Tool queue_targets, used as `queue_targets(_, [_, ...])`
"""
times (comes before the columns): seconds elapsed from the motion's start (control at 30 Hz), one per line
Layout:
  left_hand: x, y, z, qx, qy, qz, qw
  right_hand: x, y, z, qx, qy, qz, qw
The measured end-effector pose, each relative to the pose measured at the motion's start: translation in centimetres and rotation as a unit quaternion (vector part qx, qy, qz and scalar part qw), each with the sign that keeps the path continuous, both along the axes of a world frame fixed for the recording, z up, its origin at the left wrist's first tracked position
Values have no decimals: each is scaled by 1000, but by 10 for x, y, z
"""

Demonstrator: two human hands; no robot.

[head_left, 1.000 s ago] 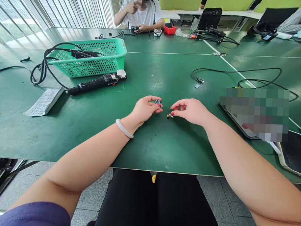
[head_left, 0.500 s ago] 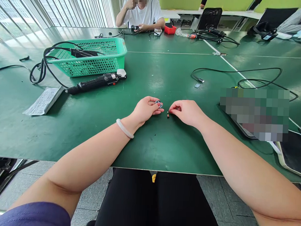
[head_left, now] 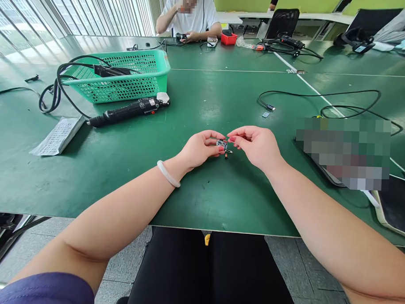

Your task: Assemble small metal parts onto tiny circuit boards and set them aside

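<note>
Between the thumb and fingers of my left hand [head_left: 201, 148] is a small dark circuit board [head_left: 222, 144] with light markings. My right hand [head_left: 256, 144] is just right of the board, thumb and index finger pinched together; whatever they may hold is too small to make out. Below the fingertips, a tiny part with a reddish-brown and black end [head_left: 226, 156] hangs or lies close to the board; which of these I cannot tell.
A green basket [head_left: 125, 88] with cables and a black electric screwdriver [head_left: 131, 112] are at the left, near a white paper packet [head_left: 58, 137]. A black cable [head_left: 304, 94] and a blurred-out object [head_left: 343, 152] lie right. A person [head_left: 190, 14] sits opposite.
My right hand has moved up and slightly right. My left hand has shifted a little right with the board, which now shows more of its face beside the tiny part.
</note>
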State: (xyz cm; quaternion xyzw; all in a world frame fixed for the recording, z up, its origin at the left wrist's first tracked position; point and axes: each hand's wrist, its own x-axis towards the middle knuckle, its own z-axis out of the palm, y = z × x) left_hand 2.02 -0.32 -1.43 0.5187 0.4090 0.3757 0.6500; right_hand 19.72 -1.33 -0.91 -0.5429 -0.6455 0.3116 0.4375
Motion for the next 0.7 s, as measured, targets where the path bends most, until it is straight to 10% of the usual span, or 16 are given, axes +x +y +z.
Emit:
queue_targets(0.4, [0, -1, -1, 31, -9, -23, 999, -11, -11, -1, 162, -101, 17, 981])
queue_targets(0.7, [-1, 1, 3, -60, -91, 64, 992, 4, 3, -3, 66, -84, -48, 993])
